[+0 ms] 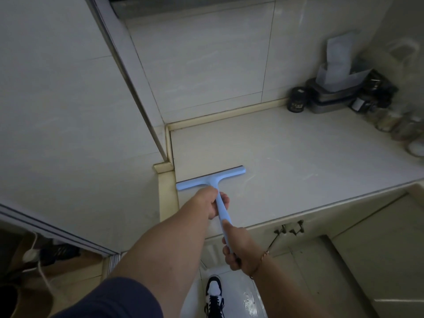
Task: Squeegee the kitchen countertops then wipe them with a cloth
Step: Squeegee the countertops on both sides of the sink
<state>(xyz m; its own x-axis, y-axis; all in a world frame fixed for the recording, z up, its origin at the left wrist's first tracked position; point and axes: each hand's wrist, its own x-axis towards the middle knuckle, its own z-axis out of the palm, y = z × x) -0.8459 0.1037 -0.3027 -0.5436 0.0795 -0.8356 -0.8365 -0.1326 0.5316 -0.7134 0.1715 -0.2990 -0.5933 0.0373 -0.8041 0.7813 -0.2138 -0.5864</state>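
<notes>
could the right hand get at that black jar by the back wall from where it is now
Probably yes. The right hand grips the low end of the squeegee handle, so it must let go first. Bare countertop lies between it and the black jar, with nothing blocking; it looks a long stretch.

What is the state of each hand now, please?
Left hand: closed around the blue squeegee, on the handle just below the blade.
Right hand: closed around the lower end of the same handle.
</notes>
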